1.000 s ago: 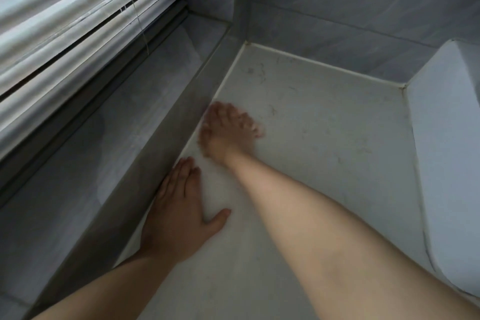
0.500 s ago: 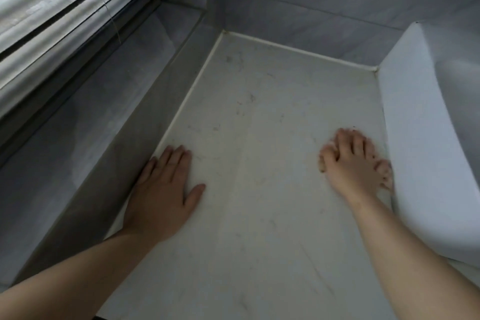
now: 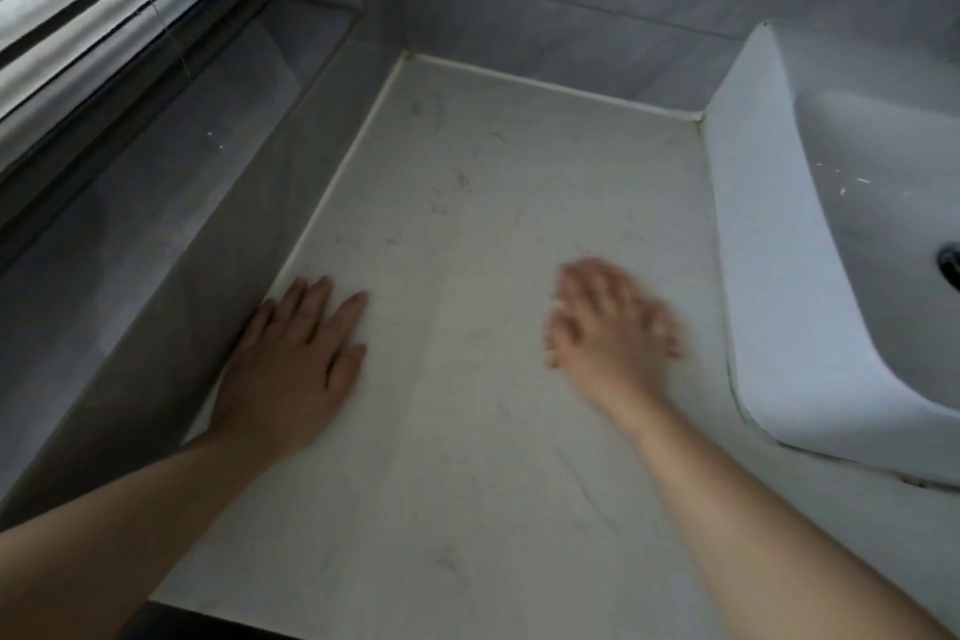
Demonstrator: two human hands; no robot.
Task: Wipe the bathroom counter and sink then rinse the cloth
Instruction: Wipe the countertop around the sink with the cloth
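Pale veined-stone bathroom counter [image 3: 467, 483], beside a white rectangular ceramic sink [image 3: 753, 250], looks mid-wipe: the left hand [image 3: 291, 364] lies flat with straight fingers, the right hand [image 3: 613, 327] is blurred, its grip and any cloth unreadable, and next come the speckled back corner and sink.

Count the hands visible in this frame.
2. The left hand lies flat on the counter, against the grey ledge at the left. The right hand, motion-blurred, is over the counter nearer the sink. Nothing suggests another is hidden.
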